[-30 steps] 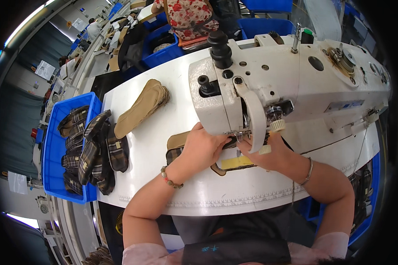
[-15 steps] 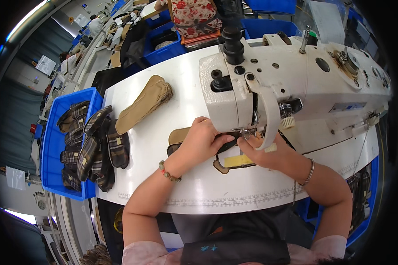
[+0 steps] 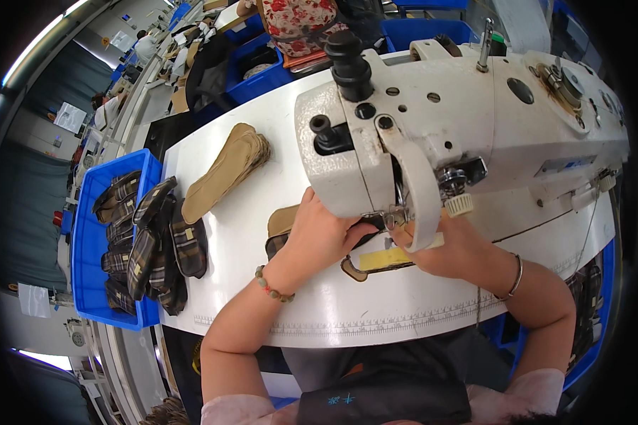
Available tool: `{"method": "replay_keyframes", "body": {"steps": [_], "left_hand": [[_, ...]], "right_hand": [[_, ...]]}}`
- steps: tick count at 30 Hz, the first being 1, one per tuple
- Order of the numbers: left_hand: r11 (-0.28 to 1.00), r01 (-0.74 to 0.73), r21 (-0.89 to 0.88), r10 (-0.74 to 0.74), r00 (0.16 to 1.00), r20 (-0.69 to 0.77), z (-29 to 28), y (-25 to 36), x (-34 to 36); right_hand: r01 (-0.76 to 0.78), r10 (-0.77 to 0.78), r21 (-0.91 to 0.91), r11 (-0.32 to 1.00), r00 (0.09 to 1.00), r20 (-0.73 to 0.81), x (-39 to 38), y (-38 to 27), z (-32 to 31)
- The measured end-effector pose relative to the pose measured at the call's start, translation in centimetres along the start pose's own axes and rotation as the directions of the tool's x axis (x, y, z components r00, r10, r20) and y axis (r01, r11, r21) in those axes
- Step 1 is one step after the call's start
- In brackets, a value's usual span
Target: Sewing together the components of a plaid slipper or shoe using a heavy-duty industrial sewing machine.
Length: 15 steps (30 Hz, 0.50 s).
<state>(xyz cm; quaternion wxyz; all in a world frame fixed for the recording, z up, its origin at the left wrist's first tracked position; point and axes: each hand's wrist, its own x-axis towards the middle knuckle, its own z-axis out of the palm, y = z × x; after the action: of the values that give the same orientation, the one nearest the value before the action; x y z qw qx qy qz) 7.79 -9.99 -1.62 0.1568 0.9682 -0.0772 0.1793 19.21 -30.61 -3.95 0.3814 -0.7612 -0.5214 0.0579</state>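
Observation:
A slipper in the making, with a tan sole (image 3: 283,218) and dark fabric (image 3: 276,246), lies under the head of a white sewing machine (image 3: 432,120). My left hand (image 3: 315,234) is closed on its dark edge, the thumb stretched toward the presser foot (image 3: 373,221). On the other side of the needle, my right hand (image 3: 455,248) has its fingers bent in on the work; the machine's curved white guard (image 3: 425,191) hides the fingertips in part. Between the hands, a yellow strip (image 3: 386,259) lies next to a tan rounded end (image 3: 354,269).
A stack of tan insoles (image 3: 223,170) lies left on the white table (image 3: 319,312). Beside it, plaid slippers (image 3: 189,248) heap up against and inside a blue bin (image 3: 85,283). Another blue bin (image 3: 602,312) with plaid pieces stands at lower right. A ruler scale runs along the front edge.
The view has shifted slightly, so the machine head appears larger and further left. Both hands keep their places beside the needle, with only slight shifts of the fingers.

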Motion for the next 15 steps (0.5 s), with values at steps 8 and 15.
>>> {"method": "replay_keyframes", "body": {"steps": [8,15], "left_hand": [[0.995,0.088,-0.047,-0.085,0.995,0.051,-0.4,0.5,0.4],[0.997,0.077,0.005,-0.077,0.997,0.02,-1.2,1.3,1.1]], "right_hand": [[0.186,-0.19,-0.098,0.978,0.981,-0.037,-0.4,1.4,1.8],[0.462,-0.464,-0.362,0.81,0.882,0.086,0.2,1.9,0.6]]}}
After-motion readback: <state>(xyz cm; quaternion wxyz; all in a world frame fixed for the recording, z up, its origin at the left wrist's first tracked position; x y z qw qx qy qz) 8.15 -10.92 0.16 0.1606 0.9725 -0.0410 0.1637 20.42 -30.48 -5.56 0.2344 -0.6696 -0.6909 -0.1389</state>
